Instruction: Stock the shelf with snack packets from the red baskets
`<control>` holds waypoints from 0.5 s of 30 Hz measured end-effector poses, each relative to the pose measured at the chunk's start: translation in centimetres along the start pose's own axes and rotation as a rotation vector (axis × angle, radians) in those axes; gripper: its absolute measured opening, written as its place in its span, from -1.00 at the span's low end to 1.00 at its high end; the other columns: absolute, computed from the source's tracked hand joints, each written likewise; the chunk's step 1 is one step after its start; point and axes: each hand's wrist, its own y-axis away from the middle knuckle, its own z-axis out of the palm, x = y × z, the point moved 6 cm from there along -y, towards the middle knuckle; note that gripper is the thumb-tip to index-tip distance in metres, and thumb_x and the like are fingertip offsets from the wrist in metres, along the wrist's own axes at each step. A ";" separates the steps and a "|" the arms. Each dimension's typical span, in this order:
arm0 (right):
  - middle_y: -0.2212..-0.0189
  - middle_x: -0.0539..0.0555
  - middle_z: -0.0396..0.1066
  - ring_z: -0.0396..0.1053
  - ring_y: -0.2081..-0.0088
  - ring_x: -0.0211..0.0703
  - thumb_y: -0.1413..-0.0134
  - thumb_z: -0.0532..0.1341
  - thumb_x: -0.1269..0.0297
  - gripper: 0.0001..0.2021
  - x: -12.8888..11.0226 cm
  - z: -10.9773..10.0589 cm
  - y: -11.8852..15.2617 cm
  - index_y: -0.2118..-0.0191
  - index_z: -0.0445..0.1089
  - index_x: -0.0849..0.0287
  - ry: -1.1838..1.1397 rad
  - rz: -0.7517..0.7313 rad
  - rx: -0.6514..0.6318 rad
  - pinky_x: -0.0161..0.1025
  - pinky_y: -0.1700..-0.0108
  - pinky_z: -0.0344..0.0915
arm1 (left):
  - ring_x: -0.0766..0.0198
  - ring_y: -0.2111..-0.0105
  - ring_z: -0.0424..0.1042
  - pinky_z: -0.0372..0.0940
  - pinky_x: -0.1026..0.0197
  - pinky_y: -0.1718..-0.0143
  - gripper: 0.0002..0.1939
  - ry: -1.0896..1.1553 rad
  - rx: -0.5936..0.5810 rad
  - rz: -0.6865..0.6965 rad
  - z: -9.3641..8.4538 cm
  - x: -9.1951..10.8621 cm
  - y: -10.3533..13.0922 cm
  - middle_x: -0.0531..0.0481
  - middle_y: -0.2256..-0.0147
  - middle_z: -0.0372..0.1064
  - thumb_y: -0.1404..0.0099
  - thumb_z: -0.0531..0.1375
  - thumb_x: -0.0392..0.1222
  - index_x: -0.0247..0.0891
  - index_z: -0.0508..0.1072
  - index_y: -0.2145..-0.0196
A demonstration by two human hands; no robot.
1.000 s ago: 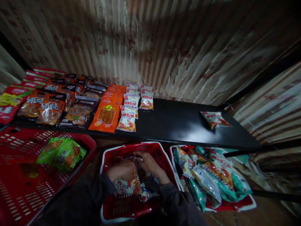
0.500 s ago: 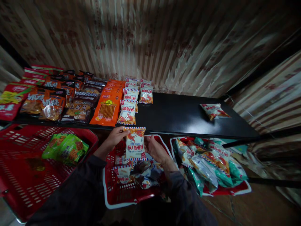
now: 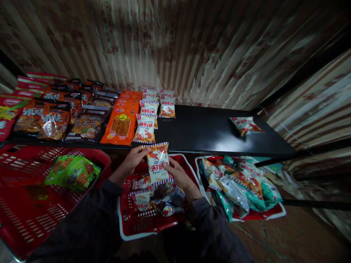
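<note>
A white and orange snack bag [image 3: 157, 166] is held between my two hands, over the middle red basket [image 3: 137, 232] and just in front of the black shelf [image 3: 197, 131]. My left hand [image 3: 134, 159] pinches its upper left corner. On its right side, my right hand [image 3: 178, 174] grips the bag with the thumb across the front. More bags of this kind [image 3: 142, 201] lie in the basket below. On the shelf, matching bags [image 3: 145, 128] stand in two rows beside orange packets [image 3: 120, 124].
Dark snack bags [image 3: 85, 124] and red packets [image 3: 11, 109] fill the shelf's left end. One bag [image 3: 245, 125] lies alone at its right. The left basket [image 3: 16, 204] holds green packets [image 3: 74, 171]; the right basket [image 3: 274, 214] holds mixed bags.
My right thumb has come round onto the front of the held bag, which is now slightly tilted. The whole view has shifted a little, moving the shelf and baskets left and up.
</note>
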 end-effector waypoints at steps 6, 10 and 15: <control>0.11 0.11 0.50 0.47 0.14 -0.03 0.08 0.35 0.02 -0.40 -0.2 -1.3 0.3 -0.09 0.31 0.12 0.105 0.025 -0.096 -0.11 0.08 0.36 | 0.20 0.34 0.46 0.32 0.19 0.30 -0.51 -0.088 -0.090 -0.027 -0.5 -0.7 -0.1 -0.07 0.35 0.49 0.03 0.33 0.13 -0.33 0.43 0.31; 0.11 0.11 0.49 0.45 0.13 -0.03 0.04 0.33 0.08 -0.41 -0.1 -2.9 0.7 -0.12 0.30 0.17 0.324 0.128 -0.241 -0.14 0.09 0.35 | 0.22 0.34 0.45 0.30 0.20 0.28 -0.51 -0.246 -0.323 -0.076 0.0 -1.8 0.0 -0.05 0.35 0.49 0.05 0.36 0.04 -0.32 0.43 0.23; 0.11 0.08 0.49 0.42 0.11 -0.01 0.06 0.32 0.11 -0.53 1.4 -2.6 0.5 0.00 0.42 0.16 0.774 0.174 -0.420 -0.16 0.08 0.33 | 0.20 0.22 0.44 0.28 0.22 0.21 -0.54 -0.480 -0.515 -0.118 0.9 -4.1 0.8 -0.06 0.22 0.48 0.01 0.33 -0.07 -0.27 0.42 0.15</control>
